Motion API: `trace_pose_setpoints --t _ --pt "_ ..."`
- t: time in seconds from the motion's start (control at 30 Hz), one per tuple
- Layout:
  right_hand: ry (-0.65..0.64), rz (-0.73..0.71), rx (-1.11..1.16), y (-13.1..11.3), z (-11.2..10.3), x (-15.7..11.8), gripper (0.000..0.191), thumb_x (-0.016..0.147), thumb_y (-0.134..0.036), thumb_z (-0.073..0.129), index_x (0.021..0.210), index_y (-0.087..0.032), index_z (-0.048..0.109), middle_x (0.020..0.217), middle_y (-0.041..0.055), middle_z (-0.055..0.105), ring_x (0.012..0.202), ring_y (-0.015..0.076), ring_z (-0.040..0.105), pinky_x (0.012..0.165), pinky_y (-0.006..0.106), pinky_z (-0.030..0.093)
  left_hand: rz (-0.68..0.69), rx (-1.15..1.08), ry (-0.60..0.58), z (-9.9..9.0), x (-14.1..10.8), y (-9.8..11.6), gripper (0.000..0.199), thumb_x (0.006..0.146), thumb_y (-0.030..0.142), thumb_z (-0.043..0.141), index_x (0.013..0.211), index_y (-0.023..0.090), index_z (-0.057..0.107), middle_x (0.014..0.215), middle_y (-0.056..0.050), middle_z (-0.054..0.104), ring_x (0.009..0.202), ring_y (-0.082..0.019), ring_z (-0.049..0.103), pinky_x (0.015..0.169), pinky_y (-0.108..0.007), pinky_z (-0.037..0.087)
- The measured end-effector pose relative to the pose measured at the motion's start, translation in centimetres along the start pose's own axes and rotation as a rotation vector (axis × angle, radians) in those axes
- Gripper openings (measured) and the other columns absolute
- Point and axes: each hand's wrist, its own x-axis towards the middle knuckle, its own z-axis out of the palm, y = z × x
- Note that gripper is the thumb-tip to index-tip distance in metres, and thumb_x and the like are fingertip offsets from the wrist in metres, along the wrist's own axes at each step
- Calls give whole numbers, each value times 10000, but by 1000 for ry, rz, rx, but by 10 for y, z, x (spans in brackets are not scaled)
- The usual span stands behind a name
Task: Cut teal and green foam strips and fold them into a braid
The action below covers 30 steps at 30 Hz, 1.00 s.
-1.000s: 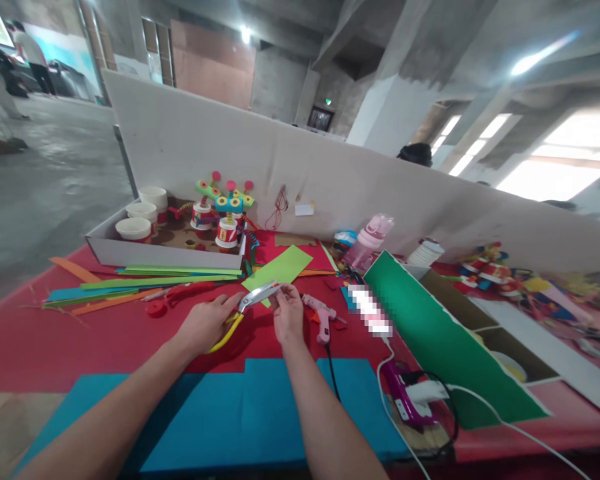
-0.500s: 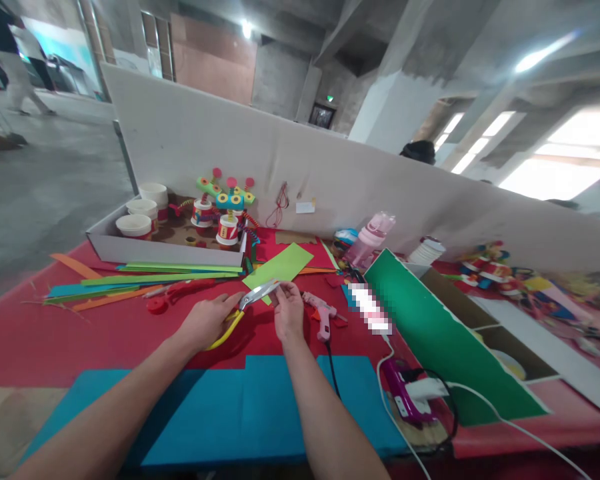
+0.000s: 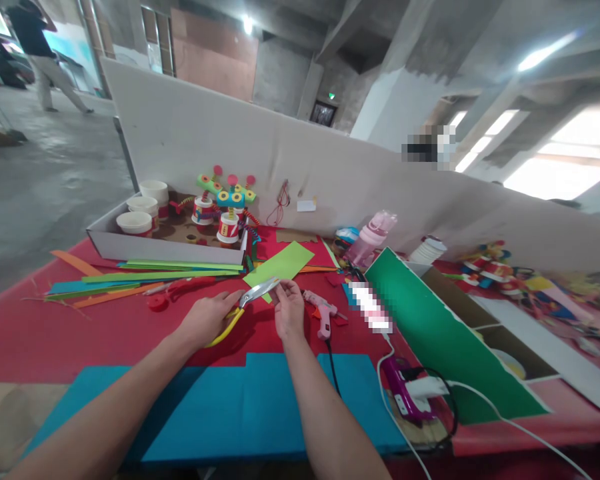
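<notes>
The yellow-handled scissors (image 3: 255, 293) are above the red surface (image 3: 115, 333), the left hand (image 3: 207, 321) with its fingers wrapped about the handles, probably for control over the blades. At their tips, the fingers of the right hand (image 3: 289, 312) are curled in close, perhaps to steady something small; whether they pinch anything, I cannot tell. Behind lies a lime sheet (image 3: 287, 260); a pink glue gun (image 3: 325, 315) rests beside the right hand, handy to reach. Farther back, a tray (image 3: 165, 251) corrals 3 white-rimmed cups (image 3: 135, 223).

Glue gun (image 3: 325, 316) right of scissors (image 3: 258, 292)
</notes>
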Motion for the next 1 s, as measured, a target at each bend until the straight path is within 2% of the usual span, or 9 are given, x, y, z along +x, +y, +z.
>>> trace_pose_setpoints --t 0.27,0.67,0.77,0.9,1.0 --pt "0 0 -17 -1 0 0 161 687 -158 704 797 -190 591 818 -21 676 818 120 643 863 313 507 22 -7 25 1 0 -1 421 912 336 340 1303 240 460 1117 -115 646 848 -277 659 598 -300 436" --pt "4 -13 -21 -1 2 -2 171 691 -165 706 803 -192 581 815 -17 684 811 124 657 891 341 509 31 -22 56 2 0 -3 402 905 314 364 1284 238 474 1113 -111 660 870 -262 664 616 -283 440" --pt "-17 52 29 -2 2 -2 188 710 -167 699 860 -192 589 806 -8 695 791 136 676 908 368 509 -2 -54 93 1 2 -8 423 903 301 365 1312 234 449 1119 -103 661 879 -252 662 626 -280 443" --pt "-27 221 80 -2 1 -3 144 817 -216 592 942 -151 622 849 50 716 833 152 689 967 375 486 -108 -26 160 -1 4 -19 442 898 290 355 1330 237 431 1135 -95 658 906 -247 655 654 -278 451" --pt "-18 341 120 -3 1 -3 239 896 -293 477 931 -124 643 897 93 716 892 167 686 993 364 474 -169 23 147 -2 5 -26 444 891 289 362 1325 244 442 1117 -98 667 887 -253 659 673 -293 460"
